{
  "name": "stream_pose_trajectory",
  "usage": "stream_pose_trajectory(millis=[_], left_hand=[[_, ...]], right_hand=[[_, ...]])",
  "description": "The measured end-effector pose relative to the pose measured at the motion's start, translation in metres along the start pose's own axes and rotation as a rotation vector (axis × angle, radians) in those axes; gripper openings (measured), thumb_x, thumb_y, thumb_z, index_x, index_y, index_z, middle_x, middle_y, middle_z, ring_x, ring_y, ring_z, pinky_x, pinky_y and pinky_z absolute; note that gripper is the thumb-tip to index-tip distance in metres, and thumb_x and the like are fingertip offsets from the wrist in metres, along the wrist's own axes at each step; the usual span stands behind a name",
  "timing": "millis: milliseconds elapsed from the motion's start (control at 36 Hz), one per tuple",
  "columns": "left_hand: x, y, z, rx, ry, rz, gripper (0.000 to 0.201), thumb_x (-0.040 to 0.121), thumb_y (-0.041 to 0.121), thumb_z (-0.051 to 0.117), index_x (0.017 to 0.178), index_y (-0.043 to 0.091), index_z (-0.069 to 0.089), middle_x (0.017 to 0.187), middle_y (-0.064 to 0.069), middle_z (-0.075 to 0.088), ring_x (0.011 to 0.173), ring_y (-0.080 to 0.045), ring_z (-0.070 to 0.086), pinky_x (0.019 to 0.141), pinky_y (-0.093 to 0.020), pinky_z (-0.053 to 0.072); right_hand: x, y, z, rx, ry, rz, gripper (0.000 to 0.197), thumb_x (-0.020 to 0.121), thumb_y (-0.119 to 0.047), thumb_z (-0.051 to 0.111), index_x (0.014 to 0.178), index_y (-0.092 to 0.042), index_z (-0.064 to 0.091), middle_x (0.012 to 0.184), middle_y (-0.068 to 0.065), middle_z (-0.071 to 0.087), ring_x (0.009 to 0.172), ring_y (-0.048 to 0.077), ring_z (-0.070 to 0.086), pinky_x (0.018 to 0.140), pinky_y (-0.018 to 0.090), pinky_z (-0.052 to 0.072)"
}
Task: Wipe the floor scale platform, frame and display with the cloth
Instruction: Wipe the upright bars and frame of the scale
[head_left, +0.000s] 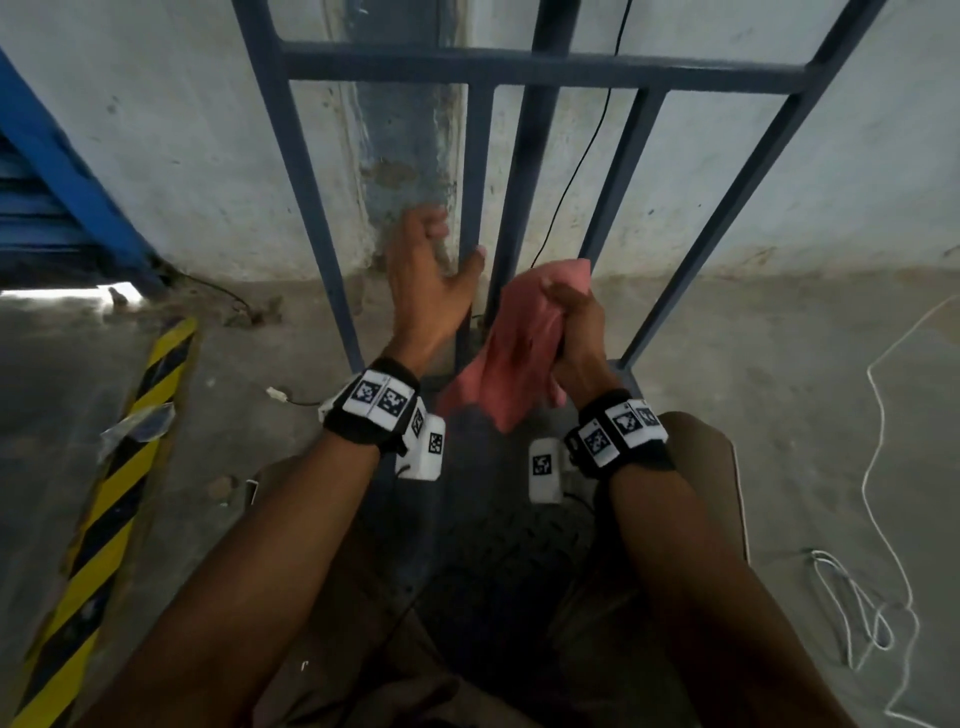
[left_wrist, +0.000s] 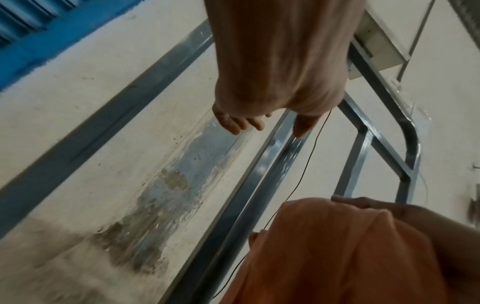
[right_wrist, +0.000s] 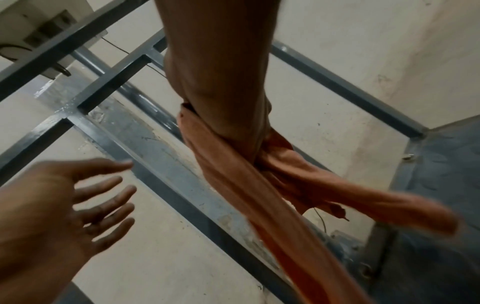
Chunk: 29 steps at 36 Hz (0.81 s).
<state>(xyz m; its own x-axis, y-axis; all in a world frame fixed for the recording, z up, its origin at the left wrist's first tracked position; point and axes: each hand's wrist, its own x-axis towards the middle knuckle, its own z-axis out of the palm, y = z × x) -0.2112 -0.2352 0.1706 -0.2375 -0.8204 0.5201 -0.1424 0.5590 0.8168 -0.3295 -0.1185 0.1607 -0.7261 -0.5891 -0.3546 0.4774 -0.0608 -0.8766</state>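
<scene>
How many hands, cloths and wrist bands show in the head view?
Hands: 2, the left hand and the right hand
Cloth: 1
Wrist bands: 2
Total: 5

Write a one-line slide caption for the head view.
Right hand grips the pink cloth against the floor scale's grey frame, left hand open beside an upright bar.

Bare forearms; black wristbands bearing white marker tags; khaki trousers.
</scene>
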Motion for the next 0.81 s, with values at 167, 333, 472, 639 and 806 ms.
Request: stream_pose_trajectory(millis=[167, 333, 472, 639, 806], left_hand=[[0.053, 0.025, 0.018, -0.176, -0.199, -0.062, 0.038, 0.084, 0.031, 0.077, 0.115, 0.015, 0.061, 0.111, 0.001, 0.066, 0.100, -0.010, 0.063, 0.083, -0.023, 0.054], [0.083, 0.038, 0.029, -0.438, -0.299, -0.093, 0.006, 0.096, 0.004, 0.057, 0.097, 0.000, 0.061, 0.064, 0.002, 0.061, 0.056, -0.013, 0.058, 0.052, -0.022, 0.045], [0.079, 0.031, 0.039, -0.488, -0.256, -0.046, 0.011, 0.089, -0.005, 0.049, 0.089, 0.006, 0.053, 0.057, 0.009, 0.043, 0.044, -0.008, 0.039, 0.044, -0.023, 0.035], [0.079, 0.025, 0.049, -0.458, -0.144, 0.073, 0.013, 0.087, -0.007, 0.050, 0.084, 0.005, 0.051, 0.067, -0.001, 0.046, 0.056, -0.013, 0.043, 0.053, -0.025, 0.039], [0.081, 0.016, 0.055, -0.448, -0.138, 0.125, 0.005, 0.085, -0.009, 0.050, 0.082, -0.004, 0.049, 0.068, -0.005, 0.046, 0.058, -0.017, 0.043, 0.054, -0.029, 0.039]], right_hand=[[0.023, -0.025, 0.052, 0.063, 0.128, -0.075, 0.069, 0.083, -0.022, 0.067, 0.145, -0.012, 0.038, 0.123, 0.010, 0.059, 0.103, 0.028, 0.060, 0.094, 0.049, 0.052], [0.034, -0.021, 0.073, -0.174, 0.037, -0.368, 0.063, 0.095, -0.040, 0.048, 0.153, -0.044, 0.024, 0.149, -0.002, 0.045, 0.131, 0.025, 0.048, 0.108, 0.052, 0.042], [0.052, -0.060, 0.078, -0.203, 0.060, -0.570, 0.062, 0.097, -0.049, 0.040, 0.152, -0.020, 0.040, 0.149, 0.015, 0.048, 0.134, 0.030, 0.049, 0.113, 0.049, 0.041], [0.063, -0.097, 0.089, -0.266, 0.100, -0.781, 0.017, 0.090, -0.028, 0.046, 0.098, -0.022, 0.060, 0.097, 0.014, 0.060, 0.091, 0.033, 0.056, 0.083, 0.049, 0.049], [0.074, -0.111, 0.102, -0.361, -0.123, -0.776, 0.022, 0.081, -0.039, 0.056, 0.098, -0.048, 0.067, 0.104, -0.003, 0.055, 0.107, 0.031, 0.061, 0.100, 0.050, 0.046]])
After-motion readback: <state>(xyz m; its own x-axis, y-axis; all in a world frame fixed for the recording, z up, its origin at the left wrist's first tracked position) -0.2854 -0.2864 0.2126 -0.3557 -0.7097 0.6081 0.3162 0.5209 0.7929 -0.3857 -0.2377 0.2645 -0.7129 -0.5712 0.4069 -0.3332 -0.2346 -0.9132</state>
